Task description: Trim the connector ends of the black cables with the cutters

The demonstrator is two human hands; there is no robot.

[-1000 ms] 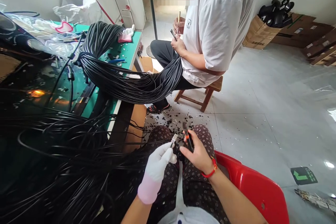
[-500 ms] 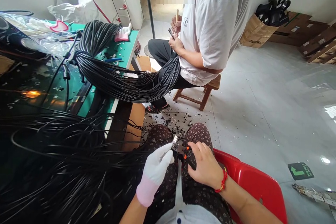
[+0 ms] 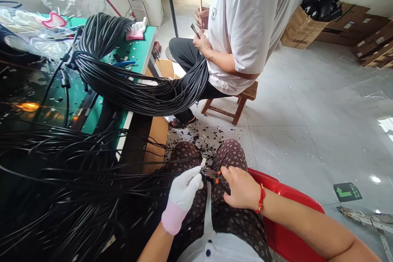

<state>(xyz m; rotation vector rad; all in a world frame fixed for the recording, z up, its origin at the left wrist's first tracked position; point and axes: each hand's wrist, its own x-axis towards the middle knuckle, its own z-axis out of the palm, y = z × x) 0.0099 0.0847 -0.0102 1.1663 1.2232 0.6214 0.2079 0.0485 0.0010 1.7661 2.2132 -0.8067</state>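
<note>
While a metal plug [image 3: 203,162] is pinched by the left fingers [image 3: 193,184], pliers [image 3: 211,173] at its four o'clock are held by the right fingers [image 3: 227,174].

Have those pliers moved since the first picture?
Yes: the pliers have moved down the picture, away from the wooden stool, tips now toward the gloved left hand.

Light is bright and diffuse right of the bench [image 3: 143,51], where the grey floor [image 3: 276,102] carries white glare spots [image 3: 375,179]. On the bench's near side, the cable heap [image 3: 76,180] lies in deep shadow, detail poor. An orange reflection [image 3: 29,107] glows at the bench's dark left end. Right of the bench, the metal plug [image 3: 203,162] reads bright; the dark pliers [image 3: 209,173] lose detail. Wide-angle distortion stretches the right forearm [image 3: 302,215], beyond them.
</note>
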